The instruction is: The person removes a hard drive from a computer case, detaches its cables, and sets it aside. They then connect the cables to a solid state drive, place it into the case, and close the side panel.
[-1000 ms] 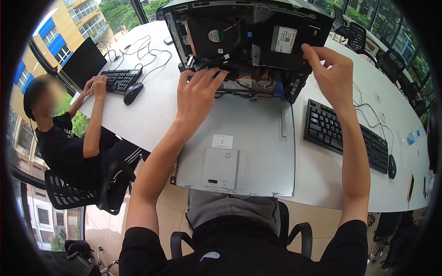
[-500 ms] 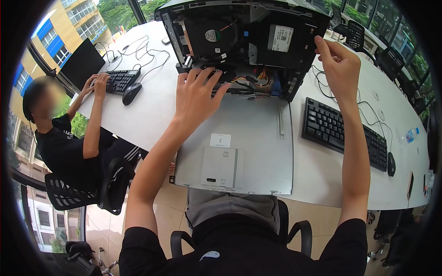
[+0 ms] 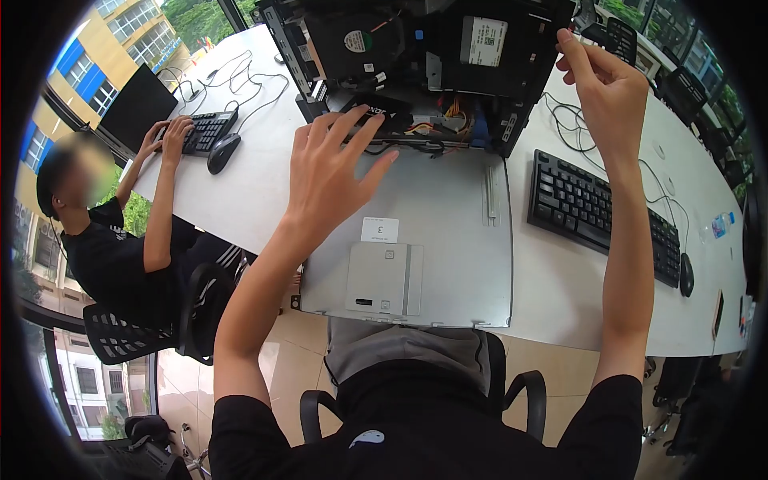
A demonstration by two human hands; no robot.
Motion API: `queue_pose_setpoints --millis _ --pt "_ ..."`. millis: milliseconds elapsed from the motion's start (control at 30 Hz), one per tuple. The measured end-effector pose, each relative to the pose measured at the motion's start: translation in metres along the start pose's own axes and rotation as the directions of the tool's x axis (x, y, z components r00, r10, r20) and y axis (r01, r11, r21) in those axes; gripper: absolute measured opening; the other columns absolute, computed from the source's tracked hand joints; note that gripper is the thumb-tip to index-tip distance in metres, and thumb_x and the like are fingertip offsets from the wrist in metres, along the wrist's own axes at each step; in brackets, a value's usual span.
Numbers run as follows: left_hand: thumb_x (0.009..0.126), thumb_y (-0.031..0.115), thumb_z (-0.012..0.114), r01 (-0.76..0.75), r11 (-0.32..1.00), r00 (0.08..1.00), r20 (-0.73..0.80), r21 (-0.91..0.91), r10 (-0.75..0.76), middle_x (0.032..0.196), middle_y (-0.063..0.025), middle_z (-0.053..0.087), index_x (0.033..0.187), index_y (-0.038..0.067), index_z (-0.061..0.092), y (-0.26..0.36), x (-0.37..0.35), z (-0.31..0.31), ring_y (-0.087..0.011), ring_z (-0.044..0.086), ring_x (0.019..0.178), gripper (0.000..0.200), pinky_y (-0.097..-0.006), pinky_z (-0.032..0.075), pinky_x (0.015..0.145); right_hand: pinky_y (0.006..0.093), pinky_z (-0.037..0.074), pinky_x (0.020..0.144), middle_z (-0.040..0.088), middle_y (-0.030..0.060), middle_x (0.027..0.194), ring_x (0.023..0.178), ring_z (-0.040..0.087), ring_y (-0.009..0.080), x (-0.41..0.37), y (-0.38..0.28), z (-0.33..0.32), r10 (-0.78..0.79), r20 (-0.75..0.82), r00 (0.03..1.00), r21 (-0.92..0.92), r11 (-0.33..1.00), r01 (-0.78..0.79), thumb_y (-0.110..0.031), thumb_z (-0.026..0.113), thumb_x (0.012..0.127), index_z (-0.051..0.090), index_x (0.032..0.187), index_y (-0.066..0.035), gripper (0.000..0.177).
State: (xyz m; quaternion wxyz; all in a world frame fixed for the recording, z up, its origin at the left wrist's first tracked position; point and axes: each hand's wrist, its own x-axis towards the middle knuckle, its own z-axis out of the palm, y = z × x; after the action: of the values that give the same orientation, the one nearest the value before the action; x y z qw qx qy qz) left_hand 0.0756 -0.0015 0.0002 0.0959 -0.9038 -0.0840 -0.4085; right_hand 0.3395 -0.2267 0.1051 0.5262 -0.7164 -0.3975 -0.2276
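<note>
An opened black desktop computer case [image 3: 524, 92] stands at the far side of the table, its inside facing me. My left hand [image 3: 332, 172] is at its lower left opening, palm down with fingers spread. Its fingertips overlap a flat black drive-like piece with white lettering [image 3: 390, 114]. Coloured cables [image 3: 450, 116] run just right of that piece. At the case's upper right edge is my right hand [image 3: 604, 88], thumb and index finger pinched together; what they hold, if anything, I cannot make out. A fan with a round label [image 3: 356, 42] and a labelled drive [image 3: 484, 42] show inside.
A metal side panel [image 3: 464, 248] lies in front of the case, with a numbered white card [image 3: 379, 230] on it. Right of it are a black keyboard [image 3: 584, 200], mouse [image 3: 686, 274] and bottle [image 3: 718, 226]. At left, another person [image 3: 112, 248] types on a keyboard [image 3: 210, 132].
The black lettered piece now shows under my left fingertips, and that hand has shifted slightly left. My right hand has moved up and right along the case edge. The view has shifted slightly.
</note>
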Motion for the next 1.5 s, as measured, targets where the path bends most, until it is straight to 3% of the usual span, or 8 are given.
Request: queue_pose_setpoints --millis 267,367,567,700,833,1100,1400,1500 --pt "0.089 0.021 0.09 -0.022 0.998 0.998 0.049 -0.063 0.026 0.131 -0.0064 0.077 0.129 0.011 0.079 0.0 -0.012 -0.03 -0.0282 0.071 0.115 0.043 -0.0442 0.054 0.096 0.0241 0.056 0.075 0.083 0.0064 0.09 0.08 0.073 0.0111 0.0 0.004 -0.007 -0.08 0.019 0.997 -0.016 0.997 0.08 -0.035 0.081 0.103 0.089 0.107 -0.005 0.031" --pt "0.088 0.02 0.09 0.017 0.989 0.992 0.123 -0.146 0.001 0.13 -0.0086 0.078 0.127 0.01 0.079 0.004 -0.023 -0.056 -0.0298 0.071 0.117 0.042 -0.0443 0.055 0.098 0.0262 0.053 0.059 0.076 0.0088 0.071 0.062 0.069 0.0123 -0.014 -0.041 -0.007 -0.198 -0.043 0.979 -0.087 0.977 0.194 -0.027 0.075 0.107 0.082 0.085 0.003 0.038" --pt "0.082 0.032 0.095 0.134 0.839 0.823 0.531 -0.528 0.202 0.149 -0.009 0.069 0.143 0.02 0.072 0.045 -0.064 -0.142 -0.0366 0.066 0.133 0.066 -0.0508 0.054 0.107 0.0266 0.049 0.055 0.071 0.0087 0.063 0.057 0.065 0.0116 -0.019 -0.056 -0.007 -0.312 -0.149 0.938 -0.083 0.949 0.303 -0.02 0.074 0.108 0.08 0.078 0.005 0.04" --pt "0.09 0.039 0.088 0.015 0.938 0.791 0.578 -0.347 0.201 0.163 -0.0086 0.055 0.159 0.031 0.058 0.061 -0.113 -0.147 -0.0375 0.056 0.144 0.075 -0.0553 0.052 0.116 0.0271 0.05 0.055 0.071 0.0089 0.064 0.057 0.066 0.0121 -0.029 -0.06 -0.006 -0.318 -0.1 0.943 -0.027 0.948 0.316 -0.02 0.074 0.108 0.08 0.077 0.004 0.04" --pt "0.098 0.011 0.073 -0.065 0.972 0.879 0.447 -0.225 0.162 0.161 -0.0109 0.058 0.156 0.033 0.061 0.047 -0.149 -0.117 -0.0349 0.061 0.14 0.063 -0.0547 0.055 0.116 0.0274 0.051 0.056 0.072 0.0092 0.064 0.057 0.066 0.0126 -0.04 -0.077 -0.007 -0.329 -0.024 0.944 0.001 0.944 0.33 -0.02 0.074 0.108 0.08 0.077 0.003 0.039" --pt "0.1 0.015 0.073 -0.22 0.962 0.951 0.183 -0.16 0.247 0.145 -0.0156 0.072 0.142 0.028 0.073 0.037 -0.158 -0.1 -0.032 0.075 0.122 0.044 -0.0518 0.063 0.108 0.0304 0.062 0.082 0.083 0.0121 0.098 0.083 0.076 0.0164 -0.038 -0.055 -0.038 -0.347 0.16 0.924 0.023 0.937 0.348 -0.016 0.076 0.107 0.086 0.119 -0.006 0.019" --pt "0.091 0.005 0.075 -0.157 0.963 0.983 0.064 -0.218 0.175 0.127 -0.0154 0.079 0.133 0.019 0.078 0.032 -0.095 -0.128 -0.0289 0.082 0.104 0.045 -0.0453 0.069 0.091 0.0315 0.055 0.076 0.078 0.0146 0.09 0.081 0.072 0.0197 -0.055 -0.109 -0.045 -0.397 0.434 0.809 0.051 0.907 0.418 -0.013 0.077 0.104 0.082 0.101 0.005 0.018" --pt "0.077 -0.006 0.076 -0.17 0.953 0.983 0.024 -0.251 0.182 0.116 -0.013 0.082 0.128 0.013 0.077 0.025 -0.068 -0.136 -0.027 0.082 0.09 0.054 -0.039 0.069 0.079 0.0349 0.056 0.076 0.078 0.0166 0.091 0.082 0.073 0.0245 -0.066 -0.125 -0.053 -0.327 0.531 0.782 0.07 0.937 0.343 -0.032 0.086 0.092 0.08 0.099 0.005 0.039"
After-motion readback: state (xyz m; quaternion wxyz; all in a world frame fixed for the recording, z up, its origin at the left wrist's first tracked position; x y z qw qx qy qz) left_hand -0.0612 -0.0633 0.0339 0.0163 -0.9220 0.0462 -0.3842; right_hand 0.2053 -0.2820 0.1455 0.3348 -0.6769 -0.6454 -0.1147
